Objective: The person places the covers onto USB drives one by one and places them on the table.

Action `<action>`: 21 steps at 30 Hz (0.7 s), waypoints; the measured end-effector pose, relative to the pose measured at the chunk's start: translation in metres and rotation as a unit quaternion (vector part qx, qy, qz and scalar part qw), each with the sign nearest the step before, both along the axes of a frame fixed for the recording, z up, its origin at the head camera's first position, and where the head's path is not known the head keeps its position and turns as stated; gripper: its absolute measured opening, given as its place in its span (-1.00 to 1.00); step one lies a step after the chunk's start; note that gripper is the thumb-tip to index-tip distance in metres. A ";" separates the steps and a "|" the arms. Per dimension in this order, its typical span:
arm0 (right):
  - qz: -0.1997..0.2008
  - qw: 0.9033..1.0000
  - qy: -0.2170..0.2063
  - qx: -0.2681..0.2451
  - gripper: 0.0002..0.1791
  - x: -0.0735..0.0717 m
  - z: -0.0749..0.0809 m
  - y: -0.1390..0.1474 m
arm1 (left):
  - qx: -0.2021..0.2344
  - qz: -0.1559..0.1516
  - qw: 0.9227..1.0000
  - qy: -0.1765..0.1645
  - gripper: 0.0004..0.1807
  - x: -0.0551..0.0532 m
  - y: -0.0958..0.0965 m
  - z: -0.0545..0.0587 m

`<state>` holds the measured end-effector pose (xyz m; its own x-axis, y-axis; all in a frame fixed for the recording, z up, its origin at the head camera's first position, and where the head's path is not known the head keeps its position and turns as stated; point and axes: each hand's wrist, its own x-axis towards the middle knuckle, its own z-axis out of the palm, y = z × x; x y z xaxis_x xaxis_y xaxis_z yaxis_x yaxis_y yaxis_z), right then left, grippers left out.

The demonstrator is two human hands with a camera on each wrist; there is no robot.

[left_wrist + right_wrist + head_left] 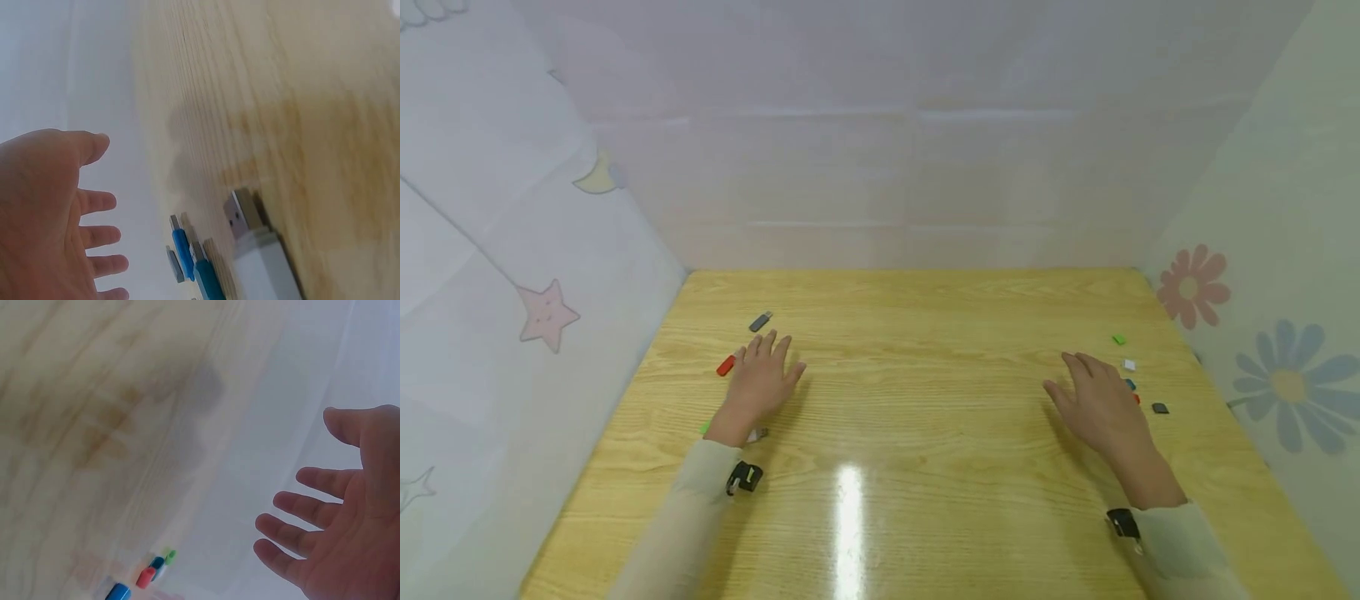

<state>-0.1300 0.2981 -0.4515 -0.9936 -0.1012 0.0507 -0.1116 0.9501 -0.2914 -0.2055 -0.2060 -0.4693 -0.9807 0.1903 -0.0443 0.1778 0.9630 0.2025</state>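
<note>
My left hand (pixel 758 385) is held over the left of the table, fingers spread and holding nothing. A red USB stick (pixel 726 365) lies beside its fingers, and a dark grey USB stick (pixel 761 321) lies beyond them. Partly hidden by the wrist are a white USB stick (pixel 265 265) and a green piece (pixel 704 428). The left wrist view also has a blue USB stick (pixel 182 250) and a teal one (pixel 207 278). My right hand (pixel 1099 407), fingers extended and holding nothing, is left of small cap-like pieces: green (pixel 1118 339), white (pixel 1129 365), blue (pixel 1130 384), red (pixel 1137 399) and dark grey (pixel 1161 408).
The wooden table (pixel 910 375) has a bright reflection near its front. Pale sheets with printed stars and flowers rise at its left, back and right edges. A black wrist camera (pixel 745 477) sits on the left sleeve, another (pixel 1123 523) on the right.
</note>
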 end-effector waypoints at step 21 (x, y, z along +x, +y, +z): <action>-0.019 0.999 -0.026 -0.002 -0.26 0.026 -0.010 0.034 | -0.004 0.005 1.000 -0.014 -0.35 -0.008 -0.025 -0.005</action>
